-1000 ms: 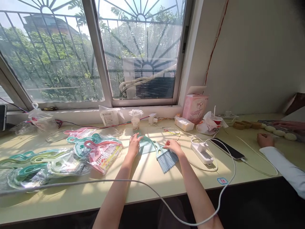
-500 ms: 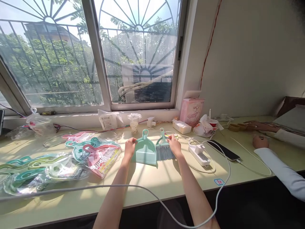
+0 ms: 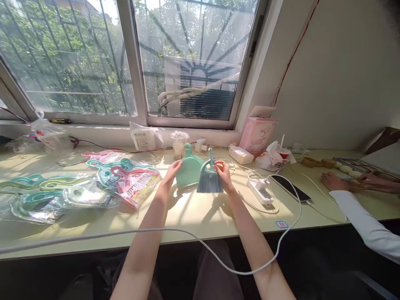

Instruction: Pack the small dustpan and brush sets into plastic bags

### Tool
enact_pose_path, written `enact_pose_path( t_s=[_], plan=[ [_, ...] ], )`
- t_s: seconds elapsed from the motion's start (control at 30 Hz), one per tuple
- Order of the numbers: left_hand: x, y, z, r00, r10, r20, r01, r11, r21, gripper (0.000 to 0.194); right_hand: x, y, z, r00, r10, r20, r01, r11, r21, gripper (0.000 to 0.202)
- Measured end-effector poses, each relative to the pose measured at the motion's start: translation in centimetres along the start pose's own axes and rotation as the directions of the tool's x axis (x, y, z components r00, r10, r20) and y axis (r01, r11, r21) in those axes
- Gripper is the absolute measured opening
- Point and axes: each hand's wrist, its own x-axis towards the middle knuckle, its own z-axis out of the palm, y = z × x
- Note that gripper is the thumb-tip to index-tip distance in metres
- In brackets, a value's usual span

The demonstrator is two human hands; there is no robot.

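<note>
My left hand [image 3: 171,174] grips the left edge of a mint-green dustpan [image 3: 188,170], which is raised off the table and tilted, its handle pointing away from me. In my right hand [image 3: 223,175] is a small hand brush [image 3: 210,180] with dark grey bristles facing me and a mint-green handle pointing up. The brush overlaps the dustpan's right edge in view; whether they touch I cannot tell. Left of my left hand lie plastic-wrapped dustpan sets, a pink one [image 3: 134,179] nearest, with several green and teal ones [image 3: 84,189] beyond.
A white power strip [image 3: 260,191] and a phone [image 3: 290,188] lie to the right. A white cable [image 3: 200,239] loops across in front of my arms. Along the window stand a plastic cup [image 3: 178,146] and a pink box [image 3: 258,133]. Another person's hands [image 3: 336,182] work at far right.
Both hands have lifted the dustpan and brush off the table. The brush has shifted left, now overlapping the dustpan. The camera view has tipped downward, and the other person's hands have moved closer together.
</note>
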Motion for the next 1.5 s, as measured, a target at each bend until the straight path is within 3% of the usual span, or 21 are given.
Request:
enact_pose_path(
  t_s=[0.07, 0.17, 0.3, 0.4, 0.53, 0.67, 0.83, 0.9, 1.17, 1.3, 1.4, 1.5],
  plan=[
    [0.0, -0.8, 1.8, 0.994, -0.019, 0.106, 0.014, 0.999, 0.05, 0.048, -0.8, 0.5, 1.4, 0.996, -0.048, -0.078, 0.031, 0.976, -0.215, 0.032],
    [0.1, -1.9, 4.3, 0.991, 0.014, 0.132, -0.026, 0.996, 0.091, 0.053, -1.6, 1.0, 2.5, 0.981, -0.147, -0.127, 0.068, 0.871, -0.487, 0.017],
    [-0.3, -2.4, 5.8, 0.98, 0.105, 0.168, -0.112, 0.993, 0.03, 0.055, -1.7, 0.4, 2.2, 0.951, -0.273, -0.148, 0.124, 0.769, -0.628, 0.012],
    [-0.7, -2.3, 6.1, 0.99, 0.089, 0.11, -0.094, 0.995, 0.035, 0.053, -1.0, 0.1, 1.4, 0.969, -0.185, -0.165, 0.069, 0.84, -0.539, 0.026],
    [-0.9, -2.0, 6.2, 0.997, 0.014, 0.08, -0.026, 0.987, 0.159, 0.044, -0.2, 0.6, 1.0, 0.998, 0.03, 0.049, -0.017, 0.968, -0.252, 0.031],
    [-1.1, -1.4, 6.0, 0.983, 0.015, 0.184, -0.068, 0.955, 0.29, 0.038, 0.0, 0.9, 1.0, 0.992, 0.119, 0.051, -0.108, 0.978, -0.179, 0.036],
    [-1.8, -0.9, 6.1, 0.969, 0.082, 0.234, -0.142, 0.958, 0.249, 0.047, 0.4, 0.0, -0.3, 0.954, 0.207, 0.218, -0.195, 0.978, -0.072, 0.047],
    [-1.9, -1.0, 6.2, 0.964, 0.081, 0.255, -0.146, 0.957, 0.249, 0.046, 0.4, -0.2, -0.6, 0.949, 0.213, 0.232, -0.203, 0.977, -0.069, 0.048],
    [-1.9, -0.6, 5.3, 0.944, 0.08, 0.321, -0.182, 0.935, 0.304, 0.053, -0.2, 1.0, 1.0, 0.959, 0.273, 0.075, -0.268, 0.96, -0.078, 0.05],
    [-2.3, -0.2, 4.3, 0.942, 0.003, 0.335, -0.082, 0.971, 0.223, 0.052, 0.3, 1.6, 0.7, 0.965, 0.262, 0.017, -0.261, 0.964, -0.052, 0.042],
    [-2.9, -0.1, 3.6, 0.957, -0.108, 0.271, 0.066, 0.985, 0.16, 0.041, 1.1, 2.0, -0.2, 0.98, 0.161, -0.115, -0.182, 0.962, -0.203, 0.035],
    [-3.2, -0.2, 2.9, 0.966, -0.199, 0.167, 0.186, 0.978, 0.09, 0.029, 2.0, 2.4, -1.1, 0.975, -0.013, -0.221, -0.099, 0.867, -0.488, 0.032]
  ],
)
